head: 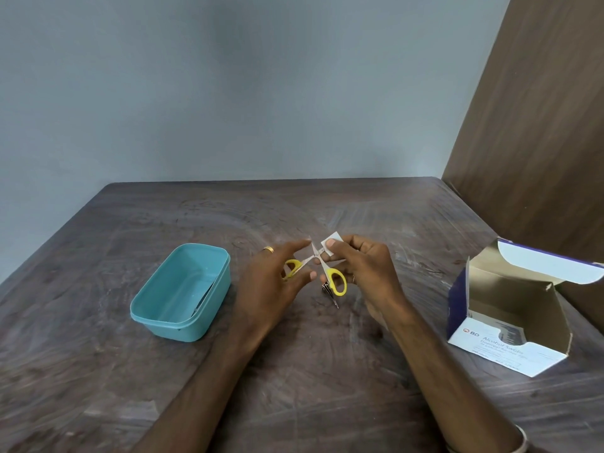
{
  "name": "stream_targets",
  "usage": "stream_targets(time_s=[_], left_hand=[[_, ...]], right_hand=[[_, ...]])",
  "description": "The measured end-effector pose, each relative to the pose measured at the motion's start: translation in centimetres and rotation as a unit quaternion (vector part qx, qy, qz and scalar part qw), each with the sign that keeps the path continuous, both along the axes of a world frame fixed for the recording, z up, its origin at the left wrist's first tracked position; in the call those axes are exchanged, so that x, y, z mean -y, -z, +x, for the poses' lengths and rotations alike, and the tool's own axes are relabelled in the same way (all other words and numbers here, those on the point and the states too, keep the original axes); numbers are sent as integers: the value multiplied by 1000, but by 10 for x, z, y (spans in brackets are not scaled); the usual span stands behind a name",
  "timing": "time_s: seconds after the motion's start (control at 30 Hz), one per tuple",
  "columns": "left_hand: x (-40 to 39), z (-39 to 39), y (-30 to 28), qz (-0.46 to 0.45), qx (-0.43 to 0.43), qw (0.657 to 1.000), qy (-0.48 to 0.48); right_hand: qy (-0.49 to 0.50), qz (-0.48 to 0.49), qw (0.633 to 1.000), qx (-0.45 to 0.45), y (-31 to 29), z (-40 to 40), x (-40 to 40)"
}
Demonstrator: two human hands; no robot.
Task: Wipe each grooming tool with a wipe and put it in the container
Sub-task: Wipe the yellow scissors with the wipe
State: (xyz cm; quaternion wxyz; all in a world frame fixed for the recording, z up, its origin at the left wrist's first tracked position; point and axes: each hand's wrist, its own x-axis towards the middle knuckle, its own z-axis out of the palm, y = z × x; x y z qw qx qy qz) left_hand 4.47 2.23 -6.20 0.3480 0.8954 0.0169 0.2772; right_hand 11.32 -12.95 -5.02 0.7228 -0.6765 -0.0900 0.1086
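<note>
Small scissors with yellow handles [336, 281] are held open above the middle of the table. My left hand [274, 282] grips one yellow handle loop, fingers through it. My right hand [359, 266] pinches a small white wipe [330, 245] against one blade near the pivot. Under the scissors a small metal tool [330, 294] lies on the table, partly hidden. The teal container [183, 289] stands to the left of my hands, with a thin dark tool inside along its right wall.
An open white and blue box of alcohol swabs [513, 308] stands at the right, lid flap up. A brown panel [539, 109] rises behind it. The dark wooden table [163, 387] ends at a grey wall at the back.
</note>
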Motion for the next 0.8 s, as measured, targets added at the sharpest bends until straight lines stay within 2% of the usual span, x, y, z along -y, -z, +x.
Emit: stream_targets(time_s=[0.2, 0.37, 0.43, 0.5, 0.57, 0.6, 0.8], left_hand=[[-1, 3, 11, 138, 106, 985, -7], [0, 1, 11, 115, 125, 985, -23], [2, 3, 12, 39, 90, 994, -52], [3, 4, 12, -113, 39, 991, -55], [5, 6, 10, -263, 8, 963, -52], [6, 5, 9, -310, 1, 949, -50], [14, 3, 8, -468, -28, 883, -19]], right_hand=[[-52, 16, 998, -15, 3, 0, -3], [-67, 35, 997, -12, 4, 2, -1], [-61, 40, 997, -2, 7, 3, -1], [-48, 48, 998, 11, 8, 4, -1], [-40, 59, 997, 15, 8, 5, -1], [-40, 61, 997, 15, 7, 5, 0], [-62, 20, 997, 31, 14, 3, -6]])
